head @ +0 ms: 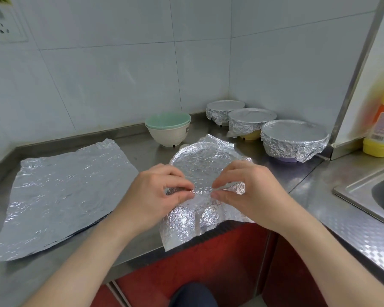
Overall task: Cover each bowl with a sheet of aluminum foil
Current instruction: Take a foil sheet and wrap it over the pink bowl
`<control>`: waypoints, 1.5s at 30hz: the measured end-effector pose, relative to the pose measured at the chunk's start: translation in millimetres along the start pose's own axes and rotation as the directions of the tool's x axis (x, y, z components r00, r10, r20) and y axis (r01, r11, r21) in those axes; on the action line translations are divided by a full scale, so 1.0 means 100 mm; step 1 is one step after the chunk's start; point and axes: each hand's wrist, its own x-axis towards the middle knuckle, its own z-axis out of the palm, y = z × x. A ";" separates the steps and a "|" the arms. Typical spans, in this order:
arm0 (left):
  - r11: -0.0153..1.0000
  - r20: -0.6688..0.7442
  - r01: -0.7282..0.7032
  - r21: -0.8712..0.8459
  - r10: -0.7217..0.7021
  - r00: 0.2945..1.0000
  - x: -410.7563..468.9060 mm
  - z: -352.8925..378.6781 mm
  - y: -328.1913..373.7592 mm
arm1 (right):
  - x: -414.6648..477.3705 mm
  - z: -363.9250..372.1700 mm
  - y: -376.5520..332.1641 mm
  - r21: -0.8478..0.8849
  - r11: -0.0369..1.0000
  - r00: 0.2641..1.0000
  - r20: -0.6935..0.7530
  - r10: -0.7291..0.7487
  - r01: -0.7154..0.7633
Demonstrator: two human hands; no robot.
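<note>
The crinkly foil sheet (200, 171) sits about mid-counter, draped over a bowl you can't actually see. Only a round rim shape presses up through it. It's shiny silver with fine wrinkles all over, and its near corner flops past the front edge of the counter (142, 151) over the red cabinet doors (220, 258).

The left hand (155, 193) and right hand (248, 191) are both at the near side of that rim, palms down. Each one pinches a bit of the foil between thumb and forefinger, with the 2 pinches almost meeting. The other fingers are curled in. The forearms come up from the bottom corners of the view.

On the left, the spare foil sheets (60, 191) lie flat on the brushed steel. They're rectangular and lightly creased, and a dark edge underneath suggests more than 1 layer.

Further back, a mint green bowl (167, 120) is nested in a white bowl (167, 136).

In the far right corner are 3 covered bowls (294, 138) in a diagonal row. Their foil is smooth and flat on top and scrunched around the sides. A yellow base peeks out under the middle one and a purple base under the nearest.

On the right there's a steel sink (375, 196) and a yellow plastic bottle (381, 129) with an orange label. Glossy white tiles (120, 74) run behind everything, and there's a wall socket (2, 25) at top left.
</note>
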 end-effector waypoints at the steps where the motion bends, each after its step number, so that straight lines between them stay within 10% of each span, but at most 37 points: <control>1: 1.000 -0.003 -0.022 0.002 0.022 1.000 -0.01 0.03 -0.02 | 0.00 0.04 -0.01 -0.015 1.000 1.000 0.005 0.000 0.000; 11: 0.911 -0.018 -0.323 0.256 0.338 0.941 0.05 0.21 -0.14 | 0.05 0.20 0.00 -0.170 0.976 0.985 -0.079 -0.152 0.137; 18: 0.989 -0.044 -0.145 0.011 0.145 0.988 0.05 0.12 0.01 | 0.08 -0.12 0.21 -0.157 0.985 0.995 0.080 -0.059 0.071; 25: 0.998 -0.095 -0.027 -0.053 0.022 0.995 0.07 0.12 -0.06 | 0.02 0.00 0.06 -0.058 0.998 0.998 -0.052 -0.042 0.039; 36: 0.898 -0.027 -0.353 0.264 0.373 0.928 0.11 0.31 -0.14 | 0.06 0.33 0.04 -0.351 0.916 0.964 -0.108 -0.245 0.193; 45: 0.893 -0.015 -0.392 0.219 0.405 0.914 0.09 0.37 -0.05 | 0.04 0.06 0.14 -0.165 0.972 0.985 0.011 -0.171 0.170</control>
